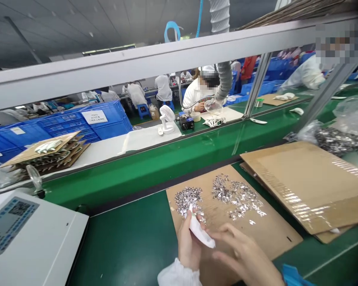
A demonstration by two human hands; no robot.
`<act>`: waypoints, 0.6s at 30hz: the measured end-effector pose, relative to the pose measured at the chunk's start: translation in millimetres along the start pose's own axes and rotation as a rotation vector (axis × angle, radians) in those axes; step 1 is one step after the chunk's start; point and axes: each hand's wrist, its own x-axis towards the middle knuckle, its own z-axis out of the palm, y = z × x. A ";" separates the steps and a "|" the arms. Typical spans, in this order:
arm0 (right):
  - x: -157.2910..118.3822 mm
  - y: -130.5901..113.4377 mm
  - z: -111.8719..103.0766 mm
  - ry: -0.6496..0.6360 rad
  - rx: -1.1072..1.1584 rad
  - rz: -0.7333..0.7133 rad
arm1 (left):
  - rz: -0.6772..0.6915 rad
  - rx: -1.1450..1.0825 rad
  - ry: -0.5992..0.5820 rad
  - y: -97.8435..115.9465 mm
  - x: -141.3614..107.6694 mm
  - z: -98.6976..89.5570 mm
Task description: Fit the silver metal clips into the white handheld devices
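My left hand point(188, 246) holds a curved white piece point(199, 229) upright between its fingers, with a white cuff point(176, 274) at the wrist. My right hand point(244, 254) lies close by, its fingertips near the piece's lower edge, and I see nothing held in it. Just beyond both hands, a brown cardboard sheet point(262, 234) lies on the green bench. On it are a heap of small silver metal pieces point(187, 198) and a looser scatter of similar pieces point(235, 194).
A larger cardboard sheet point(304, 186) lies to the right, below a plastic bag of silver pieces point(340, 139). A white machine with a keypad panel point(32, 238) stands at the lower left. A grey rail point(137, 67) crosses above, with blue crates point(62, 127) and co-workers beyond.
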 end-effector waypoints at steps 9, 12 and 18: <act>24.6 119.8 -31.7 0.144 -0.189 0.273 | -0.166 -0.094 -0.212 7.0 38.0 27.7; 34.8 123.8 -23.6 0.111 -0.198 0.271 | -0.198 -0.032 -0.291 -7.0 49.3 22.7; 38.7 118.2 -22.1 0.116 -0.272 0.280 | -0.172 0.135 -0.341 -16.3 51.9 10.0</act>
